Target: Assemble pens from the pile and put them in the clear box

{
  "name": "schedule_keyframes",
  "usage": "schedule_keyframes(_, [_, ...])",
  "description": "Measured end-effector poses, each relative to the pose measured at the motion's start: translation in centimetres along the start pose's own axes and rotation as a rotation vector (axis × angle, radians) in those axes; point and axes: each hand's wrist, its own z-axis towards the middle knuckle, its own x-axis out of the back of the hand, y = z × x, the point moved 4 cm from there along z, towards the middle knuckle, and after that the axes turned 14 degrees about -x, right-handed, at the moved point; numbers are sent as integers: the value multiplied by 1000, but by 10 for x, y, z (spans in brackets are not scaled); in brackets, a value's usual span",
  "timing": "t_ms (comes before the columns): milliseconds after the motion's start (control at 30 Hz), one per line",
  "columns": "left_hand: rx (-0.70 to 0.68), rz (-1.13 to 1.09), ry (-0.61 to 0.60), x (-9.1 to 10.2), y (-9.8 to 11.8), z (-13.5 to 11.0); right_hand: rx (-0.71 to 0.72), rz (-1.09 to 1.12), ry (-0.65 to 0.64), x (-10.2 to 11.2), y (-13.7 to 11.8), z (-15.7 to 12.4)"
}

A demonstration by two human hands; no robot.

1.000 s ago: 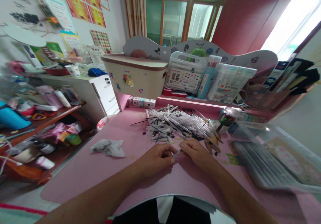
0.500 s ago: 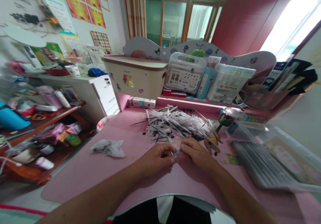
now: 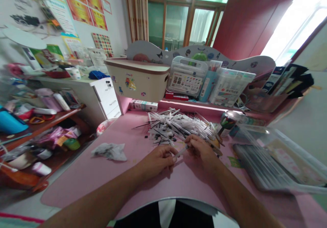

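A short whitish pen barrel (image 3: 182,151) with a dark right end spans the gap between my two hands, low over the pink desk (image 3: 102,182). My left hand (image 3: 161,159) pinches its left end between thumb and fingers. My right hand (image 3: 200,150) is closed at its dark right end; what the fingertips cover is hidden. Just beyond the hands lies a heap of white pen barrels (image 3: 181,122), with thin black refills and small black caps mixed in.
A crumpled tissue (image 3: 109,151) lies left. On the right, a clear plastic box (image 3: 270,187) holds rows of grey pens; a can (image 3: 228,120) stands behind it. The shelf carries a lidded beige bin (image 3: 138,81) and marker cases (image 3: 187,76).
My right hand has shifted slightly up and right, and more of the pen barrel shows between the hands. My left hand stays nearly in place. The view has tilted a little.
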Motion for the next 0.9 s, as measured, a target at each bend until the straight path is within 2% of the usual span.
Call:
schedule_keyframes(100, [-4,23,5,1,-1,0,-55,-31,-95,-5,1,-1])
schedule_keyframes(167, [-4,21,22,2,0,0,-61,-115,-114,-7,0,-2])
schedule_keyframes(233, [-10,-16,61,3,2,0,-48,-154,-86,-6,-3,-1])
schedule_keyframes(400, [-43,-123,192,9,4,4,64,-125,77,3,-27,-6])
schedule_keyframes(567, [-73,-232,277,15,4,9,121,-129,50,0,-51,-25])
schedule_keyframes(733, [-110,-273,295,22,3,11,136,-391,-66,-8,-56,-37])
schedule_keyframes(900, [-172,-179,302,28,6,10,135,-585,-50,-8,-49,-35])
